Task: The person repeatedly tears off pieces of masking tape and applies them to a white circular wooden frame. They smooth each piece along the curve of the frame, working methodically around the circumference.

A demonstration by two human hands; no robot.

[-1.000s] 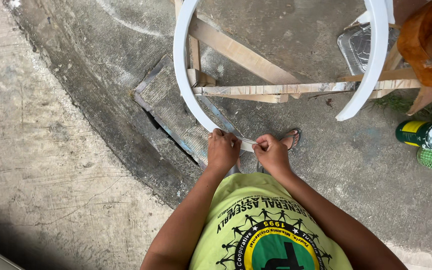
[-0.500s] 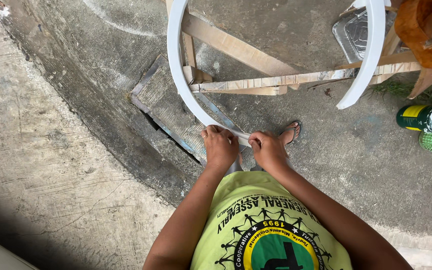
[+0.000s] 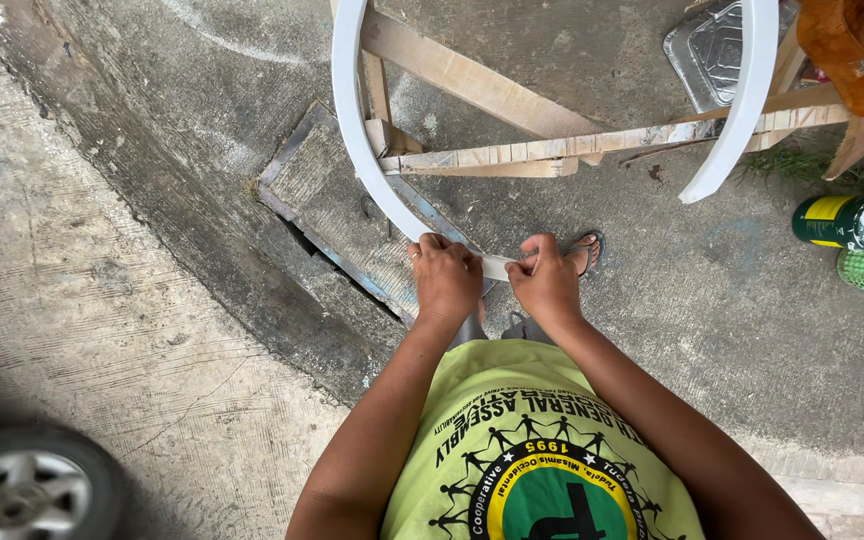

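A long white strip (image 3: 350, 120) bends in a wide arc over the concrete ground, its far end (image 3: 737, 100) curving down at the upper right. Both hands grip its near end, close together, right in front of my yellow-green shirt. My left hand (image 3: 447, 278) closes over the strip from the left. My right hand (image 3: 547, 280) pinches it from the right. The strip's short middle part shows between the two hands.
A rough wooden frame (image 3: 512, 155) of slats stands under the arc. A foil tray (image 3: 712, 45) lies at the upper right, near a brown wooden piece (image 3: 842, 50). A green-and-yellow can (image 3: 847, 220) lies right. A metal drain cover (image 3: 337, 200) and a car wheel (image 3: 22, 490) sit left.
The view has tilted slightly, so a car wheel now shows at lower left. Both hands stay on the strip's near end; the arc has hardly moved.
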